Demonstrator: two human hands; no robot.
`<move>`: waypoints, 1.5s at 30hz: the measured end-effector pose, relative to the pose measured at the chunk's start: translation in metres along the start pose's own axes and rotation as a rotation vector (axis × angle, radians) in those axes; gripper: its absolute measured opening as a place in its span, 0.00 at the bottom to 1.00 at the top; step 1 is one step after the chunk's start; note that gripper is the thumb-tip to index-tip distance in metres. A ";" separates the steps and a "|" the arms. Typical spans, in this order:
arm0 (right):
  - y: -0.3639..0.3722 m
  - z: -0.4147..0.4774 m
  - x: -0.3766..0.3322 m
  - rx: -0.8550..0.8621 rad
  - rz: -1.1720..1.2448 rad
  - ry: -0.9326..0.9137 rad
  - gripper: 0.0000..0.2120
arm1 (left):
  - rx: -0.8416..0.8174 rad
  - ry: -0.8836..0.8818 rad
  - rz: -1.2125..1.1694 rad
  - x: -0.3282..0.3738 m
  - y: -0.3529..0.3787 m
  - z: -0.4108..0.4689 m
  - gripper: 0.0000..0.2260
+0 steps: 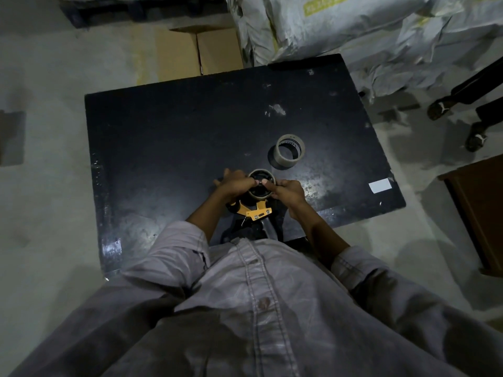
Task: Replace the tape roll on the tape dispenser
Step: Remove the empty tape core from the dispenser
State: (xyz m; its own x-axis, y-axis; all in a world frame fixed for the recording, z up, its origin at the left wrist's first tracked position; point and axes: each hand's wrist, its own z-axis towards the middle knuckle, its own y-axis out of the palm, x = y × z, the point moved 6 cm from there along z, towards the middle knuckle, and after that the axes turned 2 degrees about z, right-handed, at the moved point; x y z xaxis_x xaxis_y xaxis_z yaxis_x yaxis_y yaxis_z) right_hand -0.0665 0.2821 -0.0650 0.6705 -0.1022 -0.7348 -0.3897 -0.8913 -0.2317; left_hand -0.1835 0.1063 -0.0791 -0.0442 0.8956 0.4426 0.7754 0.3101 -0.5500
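I see the tape dispenser (251, 209), orange frame with a black handle, standing at the near edge of the dark surface (168, 131), just in front of my shirt. My left hand (236, 185) grips the left side of the roll on the dispenser (260, 186), fingers curled on its rim; my right hand (288, 192) pinches the roll's right side. A second tape roll (288, 151) lies flat beyond the dispenser to its right, untouched; print shows inside its core, too small to read. Farther right of the dispenser a blank white label (380, 185) sticks to the surface. The yellow print on the sacks (326, 25) beyond is illegible.
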 end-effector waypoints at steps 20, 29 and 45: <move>-0.007 -0.007 -0.012 0.173 -0.162 -0.003 0.25 | 0.113 0.054 -0.034 0.016 -0.007 -0.030 0.28; -0.009 -0.007 -0.014 0.191 -0.160 0.014 0.24 | 0.200 0.081 -0.083 0.018 -0.009 -0.040 0.12; -0.009 -0.012 -0.015 0.170 -0.048 0.049 0.18 | 0.313 0.091 -0.193 0.011 -0.007 -0.041 0.13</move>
State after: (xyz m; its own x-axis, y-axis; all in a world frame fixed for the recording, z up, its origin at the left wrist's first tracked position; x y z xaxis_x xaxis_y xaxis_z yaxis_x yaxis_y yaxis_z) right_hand -0.0654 0.2859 -0.0442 0.7193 -0.0863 -0.6893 -0.4548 -0.8086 -0.3733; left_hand -0.1636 0.1011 -0.0410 -0.1042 0.7836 0.6125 0.5273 0.5657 -0.6340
